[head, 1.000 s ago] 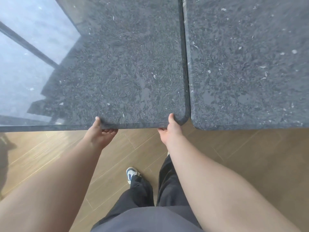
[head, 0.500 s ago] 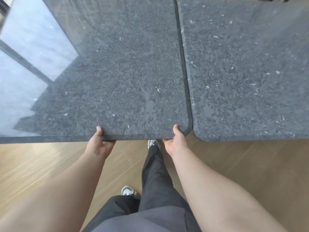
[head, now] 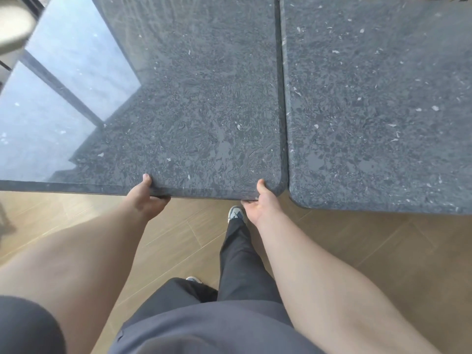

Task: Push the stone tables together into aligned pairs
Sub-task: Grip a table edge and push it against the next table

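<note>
Two dark grey speckled stone tables stand side by side. The left stone table fills the upper middle; the right stone table lies beside it with only a thin dark seam between them. The right table's near edge sits lower in the frame than the left one's. My left hand grips the left table's near edge, thumb on top and fingers curled under. My right hand grips the same edge close to its rounded right corner, thumb on top.
Wooden plank floor lies below the tables. My legs in dark trousers and one shoe stand between my arms under the table edge. The left table's glossy top reflects a bright window.
The left table's near edge has shifted away from me and the gap to the right table has narrowed. My right foot has stepped forward under the edge. Both hands keep their grip.
</note>
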Action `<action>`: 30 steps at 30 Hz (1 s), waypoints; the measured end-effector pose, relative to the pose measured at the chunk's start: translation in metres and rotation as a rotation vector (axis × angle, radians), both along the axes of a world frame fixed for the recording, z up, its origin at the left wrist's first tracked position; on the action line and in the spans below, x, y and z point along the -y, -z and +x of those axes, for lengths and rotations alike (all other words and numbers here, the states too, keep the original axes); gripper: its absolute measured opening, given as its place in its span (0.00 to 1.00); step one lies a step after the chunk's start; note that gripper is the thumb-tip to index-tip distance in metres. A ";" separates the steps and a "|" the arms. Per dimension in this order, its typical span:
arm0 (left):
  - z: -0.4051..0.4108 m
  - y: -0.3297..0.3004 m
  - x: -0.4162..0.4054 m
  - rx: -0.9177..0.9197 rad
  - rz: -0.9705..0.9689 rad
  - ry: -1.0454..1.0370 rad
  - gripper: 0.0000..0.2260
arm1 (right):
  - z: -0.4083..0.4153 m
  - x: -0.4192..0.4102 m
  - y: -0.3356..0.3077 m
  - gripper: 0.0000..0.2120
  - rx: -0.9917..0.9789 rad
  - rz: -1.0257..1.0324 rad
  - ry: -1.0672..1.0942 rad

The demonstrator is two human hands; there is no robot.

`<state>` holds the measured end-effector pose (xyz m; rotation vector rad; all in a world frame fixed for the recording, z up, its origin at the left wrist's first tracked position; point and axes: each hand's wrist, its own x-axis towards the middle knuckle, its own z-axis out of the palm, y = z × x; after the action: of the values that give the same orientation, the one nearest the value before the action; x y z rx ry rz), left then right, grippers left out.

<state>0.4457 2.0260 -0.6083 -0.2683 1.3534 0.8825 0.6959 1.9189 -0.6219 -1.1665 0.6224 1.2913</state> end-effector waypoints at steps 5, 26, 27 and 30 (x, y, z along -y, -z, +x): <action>0.000 -0.002 0.005 -0.014 0.038 0.024 0.11 | 0.001 0.002 0.002 0.25 0.026 0.030 -0.038; -0.006 0.007 0.011 -0.037 -0.027 0.037 0.14 | 0.002 0.017 -0.001 0.20 -0.078 -0.020 -0.040; -0.006 0.007 0.011 -0.040 -0.027 0.041 0.14 | 0.001 0.016 -0.001 0.20 -0.077 -0.025 -0.026; -0.007 0.007 0.012 -0.023 -0.004 0.050 0.15 | -0.001 0.017 -0.004 0.21 -0.073 -0.020 -0.013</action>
<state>0.4383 2.0136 -0.6154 -0.2270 1.3771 0.8434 0.6951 1.9023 -0.6184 -1.1457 0.6839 1.3465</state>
